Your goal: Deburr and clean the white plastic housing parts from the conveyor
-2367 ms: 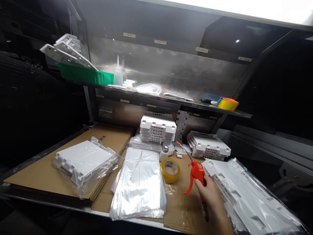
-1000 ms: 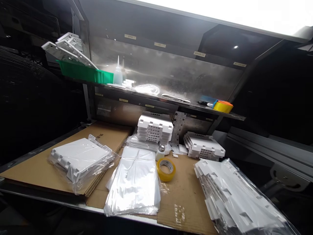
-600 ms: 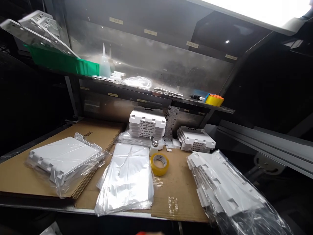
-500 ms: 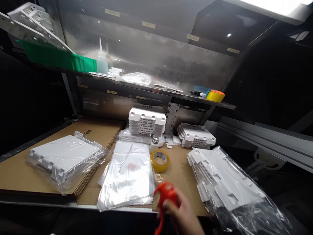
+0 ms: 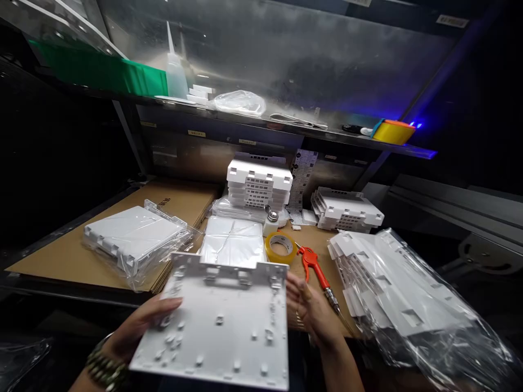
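Both my hands hold a flat white plastic panel with small studs, just above the front edge of the bench. My left hand grips its left edge with fingers curled onto the top face. My right hand clasps its right edge. A red air blow gun lies on the cardboard just beyond my right hand, not touched.
A yellow tape roll, a pile of clear bags, bagged white panels at left and right, and two stacks of white trays crowd the cardboard-covered bench. A shelf above carries a green bin, a bottle and tape.
My right hand, which was carrying the red blow gun, has set it down on the cardboard. Both hands now hold a white panel that was not in view before.
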Tool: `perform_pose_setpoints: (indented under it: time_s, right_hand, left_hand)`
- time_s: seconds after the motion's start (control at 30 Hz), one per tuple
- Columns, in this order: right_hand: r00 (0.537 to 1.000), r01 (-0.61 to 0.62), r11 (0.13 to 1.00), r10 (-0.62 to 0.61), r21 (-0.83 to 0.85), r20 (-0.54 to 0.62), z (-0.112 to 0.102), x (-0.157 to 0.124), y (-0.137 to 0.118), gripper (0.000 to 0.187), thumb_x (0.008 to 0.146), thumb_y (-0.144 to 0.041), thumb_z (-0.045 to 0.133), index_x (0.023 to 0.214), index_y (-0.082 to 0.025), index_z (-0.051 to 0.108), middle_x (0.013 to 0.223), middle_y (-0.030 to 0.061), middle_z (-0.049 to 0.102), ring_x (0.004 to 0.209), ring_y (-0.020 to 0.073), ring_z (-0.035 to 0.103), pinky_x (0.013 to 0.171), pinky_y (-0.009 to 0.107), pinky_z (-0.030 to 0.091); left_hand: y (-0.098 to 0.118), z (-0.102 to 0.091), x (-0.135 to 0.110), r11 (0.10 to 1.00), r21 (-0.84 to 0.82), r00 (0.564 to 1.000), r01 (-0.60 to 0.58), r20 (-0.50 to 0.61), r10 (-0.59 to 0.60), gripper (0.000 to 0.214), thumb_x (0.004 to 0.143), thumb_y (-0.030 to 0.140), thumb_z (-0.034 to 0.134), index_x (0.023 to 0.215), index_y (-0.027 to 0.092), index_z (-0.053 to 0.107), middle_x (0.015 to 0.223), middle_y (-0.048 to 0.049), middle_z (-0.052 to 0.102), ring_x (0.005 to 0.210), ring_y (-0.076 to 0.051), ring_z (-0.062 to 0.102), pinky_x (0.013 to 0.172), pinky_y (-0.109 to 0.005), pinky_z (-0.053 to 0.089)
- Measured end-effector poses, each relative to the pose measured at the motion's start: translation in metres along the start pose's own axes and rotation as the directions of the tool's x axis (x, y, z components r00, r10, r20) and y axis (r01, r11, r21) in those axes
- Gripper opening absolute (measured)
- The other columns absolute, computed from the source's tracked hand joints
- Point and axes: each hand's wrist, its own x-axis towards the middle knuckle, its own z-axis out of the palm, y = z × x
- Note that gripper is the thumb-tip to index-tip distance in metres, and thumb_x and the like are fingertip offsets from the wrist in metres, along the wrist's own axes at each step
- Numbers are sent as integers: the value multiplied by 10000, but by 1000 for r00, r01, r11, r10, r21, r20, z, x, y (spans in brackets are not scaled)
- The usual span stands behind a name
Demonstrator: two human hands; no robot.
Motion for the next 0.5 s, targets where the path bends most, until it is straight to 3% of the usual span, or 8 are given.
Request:
perform_pose_setpoints:
  time_s: [0.07,0.1,0.13,0.2,0.27,0.33,0.43,0.5]
  right_hand:
    - [971,-197,939,147,282,188,8,-25,0,679,909,-731,595,1248,-157,725,1164,183,775,1174,350,707,1035,541,527]
    - [958,-263,884,191,388,214,8,-33,-1,666,900,-698,645,1265,-145,713,1142,184,784,1152,355,721,1022,544,537]
    - [957,-286,840,222,462,189,6,-40,-3,643,884,-647,707,1279,-140,702,1122,180,792,1126,356,734,1008,541,549]
    - [963,-257,784,253,565,87,-4,-49,-7,623,853,-542,796,1320,-148,675,1132,169,796,1109,354,747,1004,529,560]
    - [962,-202,736,273,646,-10,-18,-54,-13,662,823,-521,833,1351,-164,653,1174,161,789,1128,356,742,1016,529,560]
    - [956,-161,691,287,704,-63,-32,-58,-19,699,792,-521,858,1362,-178,643,1218,154,778,1162,363,728,1031,535,555]
    - [947,-134,647,306,750,-94,-44,-62,-25,708,769,-513,875,1352,-182,648,1267,144,761,1220,368,699,1057,537,544]
    - [941,-120,634,319,764,-117,-47,-64,-25,706,761,-509,881,1343,-181,653,1284,143,754,1250,370,681,1072,537,537]
  left_hand:
    - [-1,16,26,999,0,997,52,59,-52,396,537,397,981,751,170,738,772,-63,779,792,-311,771,752,-377,623]
    - [-3,25,38,996,7,992,84,95,-84,400,563,442,961,759,167,746,796,-83,787,800,-323,774,744,-386,625]
    - [-7,32,49,995,42,987,94,128,-99,422,647,535,894,789,161,758,824,-106,791,800,-330,774,731,-400,626]
    - [-17,40,66,970,242,987,-40,163,0,570,875,694,591,879,154,772,850,-129,793,765,-319,767,691,-415,621]
    - [-27,40,80,820,490,953,-297,207,222,678,964,715,376,953,163,769,873,-128,792,769,-306,755,705,-416,613]
    - [-35,36,90,604,638,873,-477,268,406,584,925,704,504,1008,186,762,967,-123,791,890,-319,737,818,-425,595]
    - [-48,34,99,418,712,806,-565,368,463,444,778,597,769,1026,230,765,1075,-115,769,1067,-358,673,978,-456,527]
    - [-55,37,100,317,742,783,-591,432,447,356,816,526,741,1038,247,762,1057,-109,765,1062,-360,671,973,-473,523]
